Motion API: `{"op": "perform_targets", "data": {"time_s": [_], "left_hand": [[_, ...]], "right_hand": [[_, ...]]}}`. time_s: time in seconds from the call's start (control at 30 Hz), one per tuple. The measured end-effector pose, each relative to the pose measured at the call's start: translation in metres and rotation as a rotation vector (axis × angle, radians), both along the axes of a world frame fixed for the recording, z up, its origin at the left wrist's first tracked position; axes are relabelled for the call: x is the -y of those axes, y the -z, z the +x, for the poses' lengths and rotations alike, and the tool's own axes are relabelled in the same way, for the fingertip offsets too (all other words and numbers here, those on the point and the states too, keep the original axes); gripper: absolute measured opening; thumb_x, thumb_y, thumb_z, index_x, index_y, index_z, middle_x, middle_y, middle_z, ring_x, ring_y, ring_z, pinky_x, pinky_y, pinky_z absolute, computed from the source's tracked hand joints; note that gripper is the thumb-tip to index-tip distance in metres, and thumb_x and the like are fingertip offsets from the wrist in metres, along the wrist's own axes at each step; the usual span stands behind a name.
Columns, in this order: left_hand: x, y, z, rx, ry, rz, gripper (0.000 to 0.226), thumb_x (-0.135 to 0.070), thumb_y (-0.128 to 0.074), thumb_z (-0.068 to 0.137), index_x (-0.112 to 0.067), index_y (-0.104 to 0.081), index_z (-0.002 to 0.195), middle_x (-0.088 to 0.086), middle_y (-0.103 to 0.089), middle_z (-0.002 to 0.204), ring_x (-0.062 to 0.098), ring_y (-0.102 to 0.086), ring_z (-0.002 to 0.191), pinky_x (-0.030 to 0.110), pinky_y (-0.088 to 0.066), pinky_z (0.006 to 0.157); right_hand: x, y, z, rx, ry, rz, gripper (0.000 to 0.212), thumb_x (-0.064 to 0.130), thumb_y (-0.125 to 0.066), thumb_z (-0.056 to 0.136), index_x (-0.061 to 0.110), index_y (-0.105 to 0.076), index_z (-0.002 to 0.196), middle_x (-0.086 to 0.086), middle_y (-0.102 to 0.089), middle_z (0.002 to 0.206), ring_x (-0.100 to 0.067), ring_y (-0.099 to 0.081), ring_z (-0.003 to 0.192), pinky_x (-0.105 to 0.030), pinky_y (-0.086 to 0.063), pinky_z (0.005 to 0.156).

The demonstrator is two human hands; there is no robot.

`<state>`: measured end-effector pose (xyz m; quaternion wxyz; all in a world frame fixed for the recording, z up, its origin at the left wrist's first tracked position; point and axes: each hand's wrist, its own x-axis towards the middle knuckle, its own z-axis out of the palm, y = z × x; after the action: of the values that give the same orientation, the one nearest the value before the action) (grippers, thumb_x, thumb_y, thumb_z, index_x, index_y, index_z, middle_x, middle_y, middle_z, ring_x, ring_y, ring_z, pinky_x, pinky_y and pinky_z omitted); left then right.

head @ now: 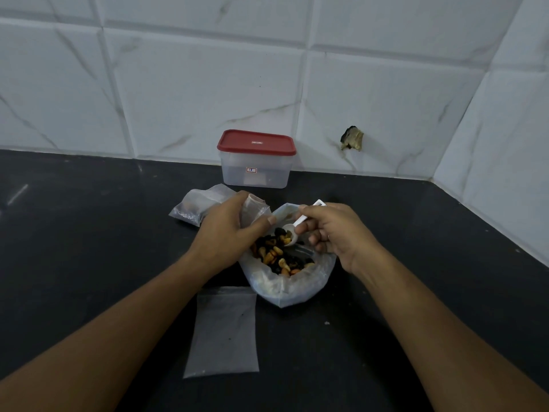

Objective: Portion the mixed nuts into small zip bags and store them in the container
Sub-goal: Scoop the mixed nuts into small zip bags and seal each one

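Note:
A large clear bag of mixed nuts [289, 288] stands open on the black counter, nuts [276, 255] showing at its mouth. My left hand [227, 230] grips a small zip bag [254, 208] by its top, held at the big bag's left rim. My right hand [332, 233] pinches a white plastic spoon [292, 233] whose bowl holds a few nuts above the pile. An empty flat zip bag [222, 331] lies in front. A filled small bag [197, 206] lies behind my left hand. The clear container with a red lid [257, 157] stands shut at the wall.
The black counter [89, 233] runs to a white tiled wall at the back and right. A broken hole in the tile [352, 139] shows right of the container. Small crumbs [326, 323] lie on the counter to the right.

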<state>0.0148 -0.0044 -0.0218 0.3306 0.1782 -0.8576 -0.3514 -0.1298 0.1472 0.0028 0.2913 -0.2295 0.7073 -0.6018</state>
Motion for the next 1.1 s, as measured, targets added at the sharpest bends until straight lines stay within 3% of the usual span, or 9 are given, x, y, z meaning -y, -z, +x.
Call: {"op": "perform_targets", "data": {"time_s": [0.37, 0.63, 0.83, 1.0, 1.1], "left_hand": [[0.006, -0.001, 0.002, -0.021, -0.019, 0.025, 0.037, -0.054, -0.069, 0.088, -0.024, -0.065, 0.109, -0.007, -0.072, 0.094, 0.009, -0.069, 0.087, 0.047, -0.06, 0.078], [0.004, -0.006, 0.0, -0.093, 0.018, 0.001, 0.039, -0.045, -0.079, 0.085, -0.029, -0.064, 0.117, -0.015, -0.069, 0.104, 0.0, -0.066, 0.096, 0.026, -0.058, 0.08], [0.001, -0.003, -0.001, -0.05, 0.059, 0.004, 0.045, -0.039, -0.084, 0.08, -0.03, -0.063, 0.118, -0.017, -0.068, 0.106, -0.003, -0.063, 0.099, 0.028, -0.059, 0.083], [0.001, -0.002, -0.002, -0.075, 0.087, 0.051, 0.044, -0.032, -0.086, 0.081, -0.029, -0.065, 0.119, -0.016, -0.071, 0.107, -0.002, -0.065, 0.1, 0.032, -0.059, 0.087], [0.002, -0.001, -0.004, -0.075, 0.097, 0.05, 0.044, -0.038, -0.083, 0.082, -0.031, -0.066, 0.121, -0.015, -0.072, 0.109, 0.0, -0.065, 0.103, 0.039, -0.059, 0.088]], "right_hand": [[0.0, -0.001, -0.006, -0.003, 0.02, -0.093, 0.025, 0.026, -0.063, 0.102, 0.004, -0.074, 0.107, -0.004, -0.073, 0.074, -0.009, -0.051, 0.052, -0.023, -0.04, 0.052], [-0.007, -0.015, -0.005, 0.019, 0.062, -0.268, 0.018, 0.024, -0.063, 0.102, 0.008, -0.072, 0.1, -0.006, -0.07, 0.072, -0.012, -0.051, 0.049, -0.023, -0.039, 0.044], [-0.008, -0.022, 0.001, 0.07, 0.03, -0.38, 0.019, 0.025, -0.063, 0.102, 0.008, -0.072, 0.102, -0.005, -0.072, 0.076, -0.012, -0.054, 0.051, -0.023, -0.04, 0.045], [-0.002, -0.019, 0.014, 0.046, -0.058, -0.349, 0.022, 0.027, -0.064, 0.102, 0.008, -0.071, 0.11, -0.007, -0.077, 0.086, -0.011, -0.057, 0.052, -0.021, -0.042, 0.045], [0.001, -0.016, 0.021, 0.019, -0.108, -0.309, 0.022, 0.025, -0.066, 0.101, 0.007, -0.07, 0.113, -0.009, -0.078, 0.09, -0.013, -0.058, 0.053, -0.021, -0.043, 0.046]]}}
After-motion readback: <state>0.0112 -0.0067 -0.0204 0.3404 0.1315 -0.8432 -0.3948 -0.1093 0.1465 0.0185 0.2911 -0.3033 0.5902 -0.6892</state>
